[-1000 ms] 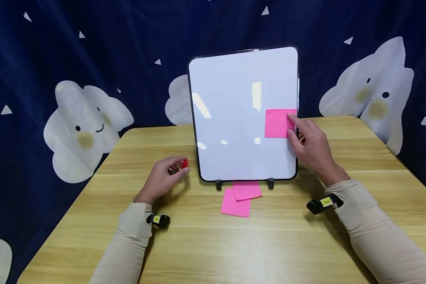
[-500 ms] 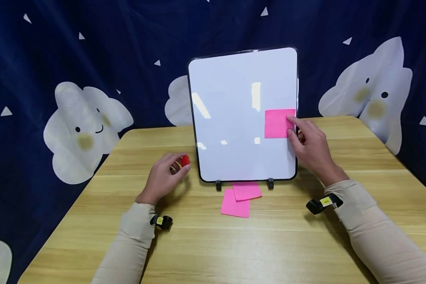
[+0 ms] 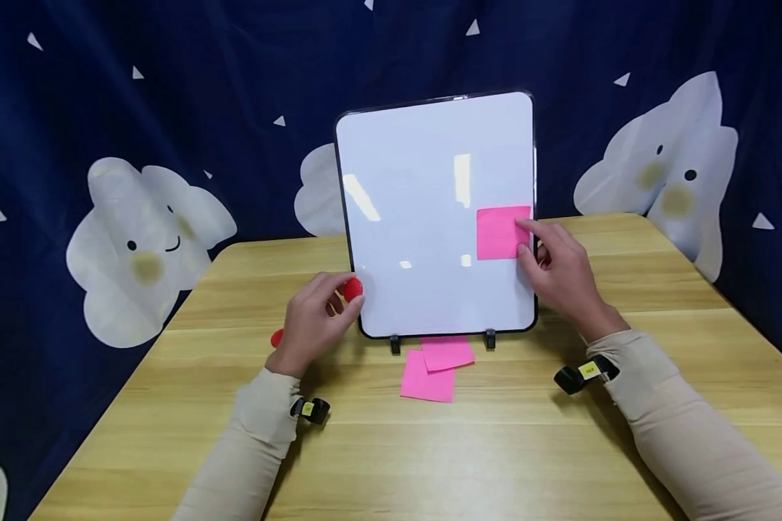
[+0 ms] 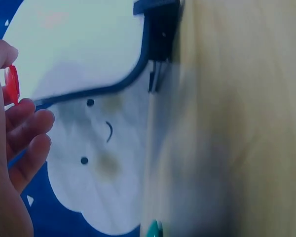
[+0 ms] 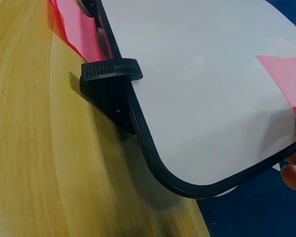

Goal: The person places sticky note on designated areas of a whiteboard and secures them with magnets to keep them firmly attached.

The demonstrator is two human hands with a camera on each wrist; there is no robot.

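My left fingers (image 3: 339, 297) are curled and pinched around a small red magnet (image 3: 352, 289), which sits at the fingertips right against the lower left edge of the whiteboard (image 3: 423, 217). I judge it is held that way, between thumb and forefinger, so it can be set flat on the board. In the left wrist view the magnet shows as a red disc at the fingertips, just short of the board's dark rim.

My right fingers (image 3: 528, 235) are fairly straight, tips pressing the right edge of a pink sticky note (image 3: 500, 232) against the board, probably so that it lies flat on the surface. Whether the thumb wraps behind the board's rim I cannot tell.

Outward from there, the left hand (image 3: 313, 322) is just above the table (image 3: 560, 449), knuckles up, wrist bent slightly toward the board. The right hand (image 3: 563, 278) is raised higher, palm facing left, forearm sloping down to the table. Below the board, between my two hands, two more pink notes (image 3: 436, 365) overlap on the wood, partly tucked under the board between its black feet (image 5: 111, 81).
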